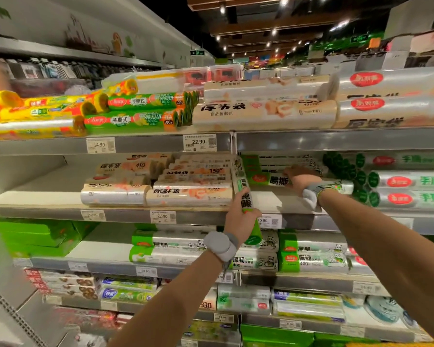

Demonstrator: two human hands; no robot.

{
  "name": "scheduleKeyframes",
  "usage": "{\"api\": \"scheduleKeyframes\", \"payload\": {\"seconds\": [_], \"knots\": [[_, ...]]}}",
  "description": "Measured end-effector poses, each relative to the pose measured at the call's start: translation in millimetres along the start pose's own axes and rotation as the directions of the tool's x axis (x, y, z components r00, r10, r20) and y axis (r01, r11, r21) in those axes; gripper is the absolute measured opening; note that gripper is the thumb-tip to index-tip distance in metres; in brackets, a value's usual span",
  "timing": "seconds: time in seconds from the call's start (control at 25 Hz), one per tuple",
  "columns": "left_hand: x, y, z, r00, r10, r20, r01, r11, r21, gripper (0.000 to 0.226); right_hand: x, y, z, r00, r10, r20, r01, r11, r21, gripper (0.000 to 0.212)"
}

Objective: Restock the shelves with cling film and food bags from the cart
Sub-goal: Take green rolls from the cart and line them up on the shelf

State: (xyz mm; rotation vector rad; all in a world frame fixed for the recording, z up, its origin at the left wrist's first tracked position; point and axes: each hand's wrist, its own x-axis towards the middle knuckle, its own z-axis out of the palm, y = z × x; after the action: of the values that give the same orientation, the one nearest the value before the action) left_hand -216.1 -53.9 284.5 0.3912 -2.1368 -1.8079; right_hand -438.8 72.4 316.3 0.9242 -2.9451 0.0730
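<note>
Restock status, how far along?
Done: stacked rolls sit at the back of the middle shelf. In hand: left hand grips an angled roll, tip toward the shelf; right hand holds a laid roll. Left: bare shelf in front to fill; cart out of view.

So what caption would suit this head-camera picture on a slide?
Restocking: left hand grips a green-ended roll pointing into the shelf; right hand grips a second roll lying on it.

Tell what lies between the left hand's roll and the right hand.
Head view: bare shelf board in front; behind it, the green end of the lying roll the right hand holds. The left hand grips the tilted roll.
</note>
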Motion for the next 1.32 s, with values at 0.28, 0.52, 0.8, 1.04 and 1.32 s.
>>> {"api": "scheduleKeyframes", "payload": {"seconds": [0.28, 0.52, 0.8, 1.04, 1.32], "knots": [[11.6, -9.2, 5.1, 0.997, 0.025, -0.077, -0.025, 1.0, -0.002, 0.063, 39.8, -12.7, 19.2, 0.997, 0.074, -0.029, -0.078, 0.983, -0.165, 0.049], [16.7, -14.1, 4.1, 0.998, 0.012, -0.069, -0.012, 1.0, 0.012, 0.063, 44.7, -19.0, 25.4, 0.988, 0.109, -0.107, -0.126, 0.978, -0.165, 0.046], [20.3, -16.9, 1.6, 0.998, 0.039, -0.043, -0.038, 0.999, 0.013, 0.061, 43.3, -21.9, 20.5, 0.989, 0.11, -0.096, -0.121, 0.986, -0.119, 0.04], [20.8, -18.1, 2.8, 0.998, 0.053, -0.044, -0.053, 0.999, 0.003, 0.063, 41.7, -23.9, 18.4, 0.991, 0.092, -0.1, -0.104, 0.987, -0.124, 0.038], [22.1, -15.7, 1.8, 0.999, 0.045, -0.018, -0.044, 0.999, 0.018, 0.061, 44.7, -21.9, 18.1, 0.993, 0.086, -0.083, -0.094, 0.99, -0.107, 0.043]]}}
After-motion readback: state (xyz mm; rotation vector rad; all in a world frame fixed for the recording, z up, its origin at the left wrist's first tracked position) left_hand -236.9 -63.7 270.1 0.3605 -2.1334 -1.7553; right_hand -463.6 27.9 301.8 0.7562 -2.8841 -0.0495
